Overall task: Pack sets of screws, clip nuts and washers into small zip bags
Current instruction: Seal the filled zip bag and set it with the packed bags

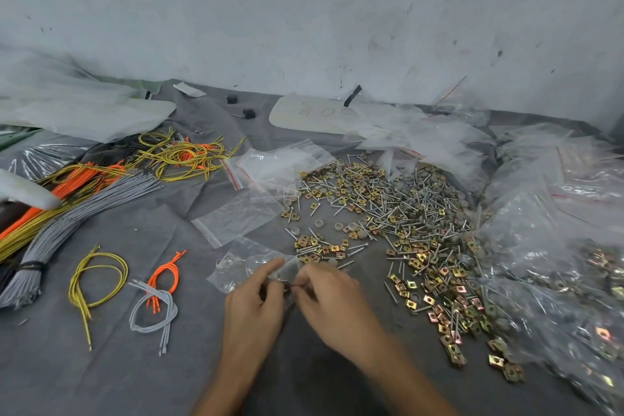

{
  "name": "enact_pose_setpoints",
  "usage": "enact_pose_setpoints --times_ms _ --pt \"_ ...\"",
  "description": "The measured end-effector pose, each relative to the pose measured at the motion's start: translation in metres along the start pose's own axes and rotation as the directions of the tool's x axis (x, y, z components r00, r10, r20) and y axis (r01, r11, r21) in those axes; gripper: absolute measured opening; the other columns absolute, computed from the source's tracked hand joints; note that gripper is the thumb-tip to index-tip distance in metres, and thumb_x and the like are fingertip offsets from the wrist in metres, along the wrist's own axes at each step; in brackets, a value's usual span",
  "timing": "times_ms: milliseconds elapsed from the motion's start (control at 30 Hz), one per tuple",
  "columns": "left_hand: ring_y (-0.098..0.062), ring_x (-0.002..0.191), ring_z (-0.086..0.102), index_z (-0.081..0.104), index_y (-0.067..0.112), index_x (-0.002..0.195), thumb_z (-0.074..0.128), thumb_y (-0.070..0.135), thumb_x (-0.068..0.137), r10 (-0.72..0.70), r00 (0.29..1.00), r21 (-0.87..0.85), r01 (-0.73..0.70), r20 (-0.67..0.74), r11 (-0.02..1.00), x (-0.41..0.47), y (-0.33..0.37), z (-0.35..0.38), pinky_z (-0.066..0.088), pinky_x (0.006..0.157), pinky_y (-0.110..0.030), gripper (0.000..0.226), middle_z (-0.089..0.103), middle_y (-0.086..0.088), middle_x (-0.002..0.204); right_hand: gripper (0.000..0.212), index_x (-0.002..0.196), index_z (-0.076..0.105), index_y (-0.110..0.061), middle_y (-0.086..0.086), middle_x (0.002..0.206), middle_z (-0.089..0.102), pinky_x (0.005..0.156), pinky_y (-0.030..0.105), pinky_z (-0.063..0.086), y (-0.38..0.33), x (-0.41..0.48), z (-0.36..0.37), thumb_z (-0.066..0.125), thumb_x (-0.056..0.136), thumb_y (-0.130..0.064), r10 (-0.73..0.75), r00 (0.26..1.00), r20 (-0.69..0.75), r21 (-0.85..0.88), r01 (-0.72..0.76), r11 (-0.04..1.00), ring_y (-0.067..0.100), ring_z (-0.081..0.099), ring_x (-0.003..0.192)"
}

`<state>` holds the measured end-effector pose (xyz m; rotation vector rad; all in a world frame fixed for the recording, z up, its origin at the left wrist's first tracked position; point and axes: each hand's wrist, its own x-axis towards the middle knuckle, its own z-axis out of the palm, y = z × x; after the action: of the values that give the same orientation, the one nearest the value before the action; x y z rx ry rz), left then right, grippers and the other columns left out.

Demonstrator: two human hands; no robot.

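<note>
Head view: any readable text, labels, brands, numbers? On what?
Pale panel by the wall: handwritten marks, seen upside down; one loop reads like "O", the rest is not legible.
Zip bags: red seal strips only, no print can be made out.
Nothing else carries readable text.

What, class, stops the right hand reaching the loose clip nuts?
Probably nothing, so yes: the clip nuts lie uncovered on the cloth right of the right hand, though it pinches what looks like a screw at the zip bag.
</note>
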<state>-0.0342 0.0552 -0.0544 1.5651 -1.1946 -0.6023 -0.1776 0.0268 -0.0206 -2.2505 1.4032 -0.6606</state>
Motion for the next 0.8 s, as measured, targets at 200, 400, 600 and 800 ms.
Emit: enact_pose_setpoints --times_ms 200,400,600,800 --pt "0.002 0.056 0.060 0.065 0.054 0.104 0.045 0.034 0.077 -0.020 1.000 -0.004 0.020 0.013 1.000 0.000 -0.003 0.001 0.046 0.058 -0.012 0.039 0.070 0.015 0.066 0.015 0.098 0.057 -0.025 -0.004 0.106 0.062 0.078 0.038 0.047 -0.004 0.007 0.009 0.050 0.099 -0.038 -0.046 0.999 0.028 -0.150 0.050 0.987 0.022 0.059 0.100" --pt "-0.003 0.051 0.056 0.070 0.041 0.112 0.042 0.042 0.075 -0.041 0.999 -0.015 0.041 0.014 0.999 0.000 -0.002 0.001 0.047 0.056 -0.020 0.046 0.067 0.011 0.062 0.019 0.096 0.063 -0.026 -0.008 0.091 0.067 0.073 0.035 0.049 0.009 0.012 -0.007 0.054 0.096 -0.043 0.003 0.999 -0.043 -0.075 -0.007 0.997 0.013 0.060 0.086" --pt "-0.009 0.051 0.057 0.072 0.038 0.112 0.044 0.034 0.077 -0.052 0.999 -0.014 0.052 0.004 0.999 -0.001 0.004 0.000 0.048 0.056 -0.023 0.045 0.067 0.007 0.061 0.012 0.105 0.067 -0.027 -0.005 0.102 0.060 0.079 0.035 0.050 0.029 0.059 -0.025 0.057 0.098 -0.027 0.015 1.000 0.001 -0.108 -0.015 0.994 0.017 0.061 0.093" --pt "-0.002 0.047 0.051 0.074 0.034 0.111 0.056 0.012 0.087 -0.039 0.999 0.032 0.039 -0.013 0.999 0.000 0.006 0.000 0.043 0.053 -0.017 0.038 0.064 0.014 0.059 0.018 0.105 0.072 -0.023 0.003 0.108 0.063 0.082 0.034 0.047 0.020 0.093 -0.020 0.055 0.100 -0.025 -0.016 0.986 0.165 -0.205 0.050 0.977 0.024 0.061 0.102"
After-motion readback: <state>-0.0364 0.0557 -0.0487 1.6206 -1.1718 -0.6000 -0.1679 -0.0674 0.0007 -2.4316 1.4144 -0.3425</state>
